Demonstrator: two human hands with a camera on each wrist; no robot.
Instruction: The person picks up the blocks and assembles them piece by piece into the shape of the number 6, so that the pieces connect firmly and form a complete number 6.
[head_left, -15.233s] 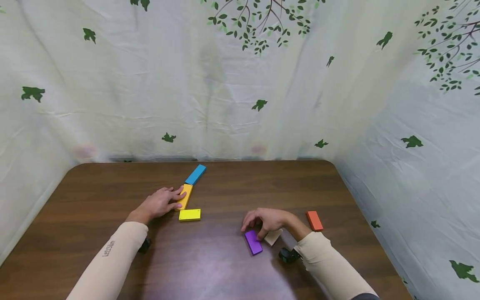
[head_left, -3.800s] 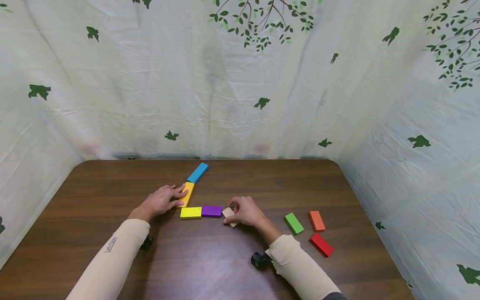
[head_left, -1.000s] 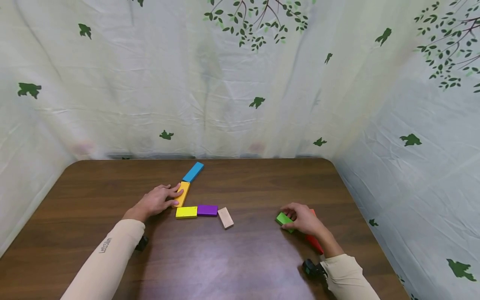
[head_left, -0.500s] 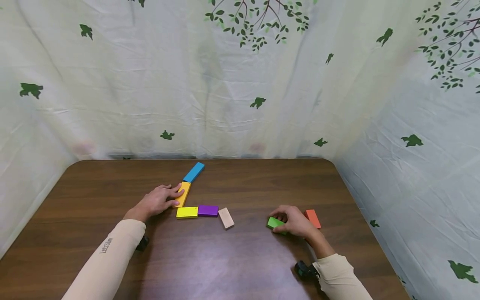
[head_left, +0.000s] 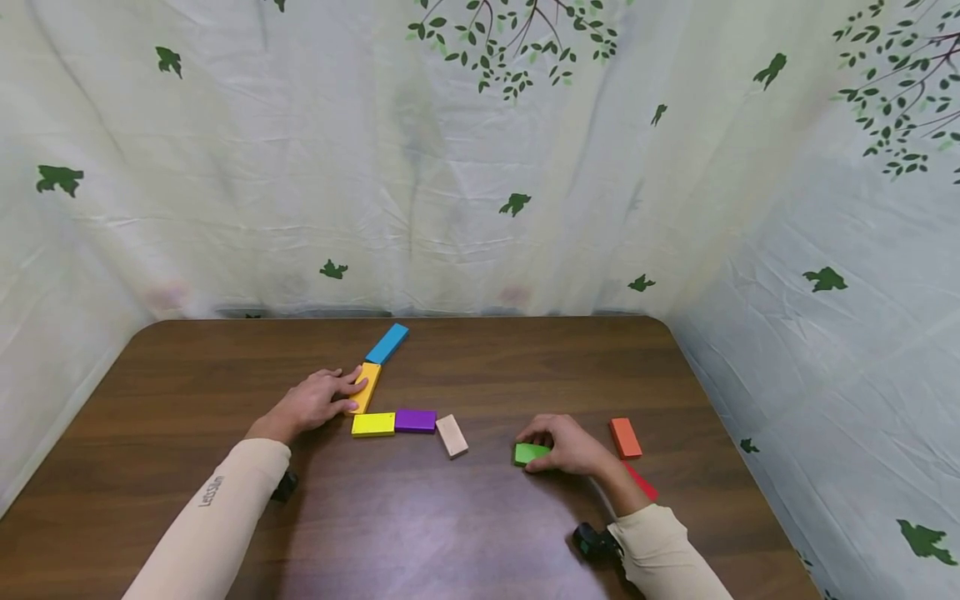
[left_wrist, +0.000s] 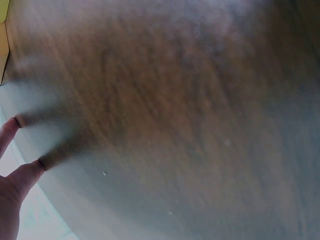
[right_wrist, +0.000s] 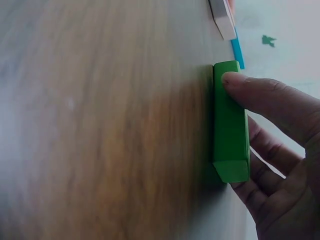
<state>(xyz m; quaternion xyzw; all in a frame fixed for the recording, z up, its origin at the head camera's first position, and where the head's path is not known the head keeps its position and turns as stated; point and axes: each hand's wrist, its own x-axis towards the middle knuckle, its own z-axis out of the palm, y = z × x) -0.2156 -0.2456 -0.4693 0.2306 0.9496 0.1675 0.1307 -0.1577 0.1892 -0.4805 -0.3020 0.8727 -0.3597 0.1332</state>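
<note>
My left hand (head_left: 315, 402) rests with fingertips on the orange-yellow block (head_left: 366, 387), fingers fairly straight. A blue block (head_left: 387, 343) touches that block's far end, slanting away. At its near end lies a yellow block (head_left: 373, 425), end to end with a purple block (head_left: 416, 421). Beside the purple one, a beige block (head_left: 452, 436) lies at an angle. My right hand (head_left: 570, 446) pinches a green block (head_left: 529, 453) between thumb and fingers, right of the beige block. The right wrist view shows the thumb on the green block's (right_wrist: 231, 125) side.
On the right of the brown table (head_left: 420, 533) lie an orange-red block (head_left: 626, 438) and a red block (head_left: 641, 481), the latter partly behind my right forearm. A white curtain (head_left: 300, 167) with leaf prints hangs behind the table's far edge.
The purple and beige blocks have come from the right to the yellow block's row. Lately my right hand took the green block and moved it left, turning it. My left hand stayed put.
</note>
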